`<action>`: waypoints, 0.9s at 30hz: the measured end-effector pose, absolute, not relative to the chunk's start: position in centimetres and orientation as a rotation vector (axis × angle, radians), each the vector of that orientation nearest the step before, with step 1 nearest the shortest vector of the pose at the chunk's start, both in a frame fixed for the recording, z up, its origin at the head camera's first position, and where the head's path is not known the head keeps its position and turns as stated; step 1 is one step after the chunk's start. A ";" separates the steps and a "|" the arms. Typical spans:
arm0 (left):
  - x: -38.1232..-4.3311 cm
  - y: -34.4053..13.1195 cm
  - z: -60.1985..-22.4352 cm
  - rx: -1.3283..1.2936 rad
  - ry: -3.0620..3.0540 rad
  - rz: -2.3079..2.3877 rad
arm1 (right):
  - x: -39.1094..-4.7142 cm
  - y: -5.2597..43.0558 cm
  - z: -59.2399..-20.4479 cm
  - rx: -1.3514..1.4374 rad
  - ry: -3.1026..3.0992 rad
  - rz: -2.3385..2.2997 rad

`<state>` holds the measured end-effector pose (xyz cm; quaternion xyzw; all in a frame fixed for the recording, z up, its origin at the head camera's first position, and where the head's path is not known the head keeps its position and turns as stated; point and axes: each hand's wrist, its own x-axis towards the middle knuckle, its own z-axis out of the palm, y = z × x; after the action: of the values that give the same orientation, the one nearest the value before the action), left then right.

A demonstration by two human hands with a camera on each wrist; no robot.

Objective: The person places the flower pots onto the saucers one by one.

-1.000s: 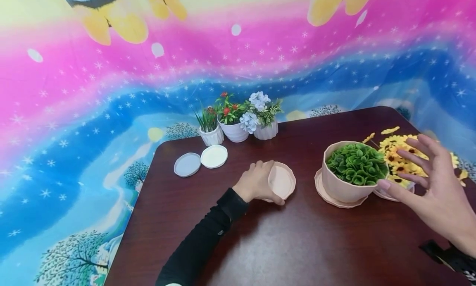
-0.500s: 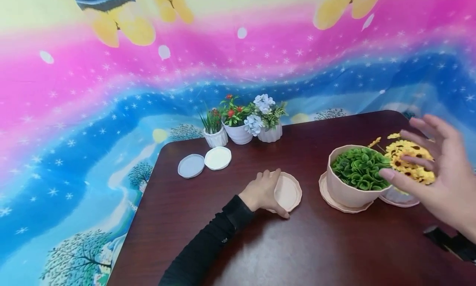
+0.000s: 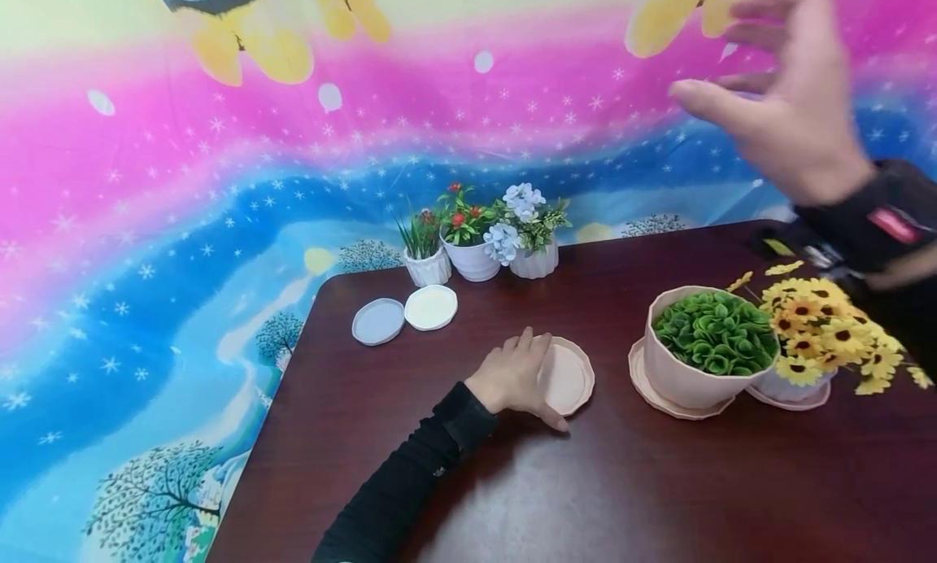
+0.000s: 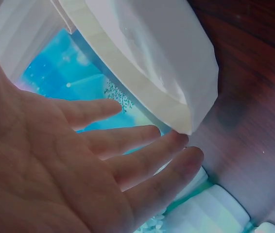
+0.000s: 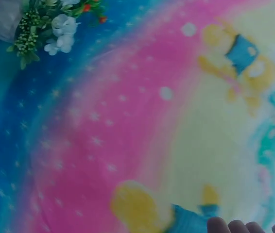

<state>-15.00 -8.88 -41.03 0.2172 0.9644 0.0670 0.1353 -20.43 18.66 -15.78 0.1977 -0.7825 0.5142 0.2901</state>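
Observation:
My left hand (image 3: 512, 376) rests at the left side of a pale peach saucer (image 3: 571, 376), its thumb by the near rim and its fingertips by the far rim. Its four fingers (image 4: 137, 162) lie nearly straight in the left wrist view, tips right at the rim. My right hand (image 3: 794, 99) is raised high at the upper right, thumb apart from loosely bent fingers, holding nothing. Only its fingertips show in the right wrist view. Below it stands a peach pot (image 3: 688, 376) of green leaves (image 3: 717, 331) on a matching saucer (image 3: 637, 384).
Yellow flowers (image 3: 827, 327) in a pot stand on a pinkish saucer (image 3: 808, 402) at the right. White pots with red flowers (image 3: 458, 220), pale blue flowers (image 3: 523, 201) and grassy leaves (image 3: 420, 237) line the back. Grey (image 3: 377, 321) and white (image 3: 430, 307) saucers lie at left.
My right hand has risen from beside the green-leaved pot to the upper right of the head view, uncovering the yellow flowers. My left hand stays at the peach saucer.

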 end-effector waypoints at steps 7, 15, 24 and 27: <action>-15.5 -9.8 -40.4 0.615 2.794 0.224 | -30.5 14.9 -20.8 0.365 -2.698 1.313; -15.4 -9.7 -40.4 0.625 2.777 0.248 | -37.7 14.2 -31.4 0.298 -3.067 1.159; -14.2 -9.9 -40.7 0.641 2.795 0.199 | -37.5 10.1 -36.1 0.448 -3.266 0.914; -14.0 -9.8 -40.7 0.652 2.802 0.199 | -37.6 9.2 -37.1 0.426 -3.267 0.949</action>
<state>-13.97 -9.82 -40.74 0.2242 0.9636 0.0685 0.1287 -37.64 9.16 -37.12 0.1229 -0.9431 0.2739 -0.1432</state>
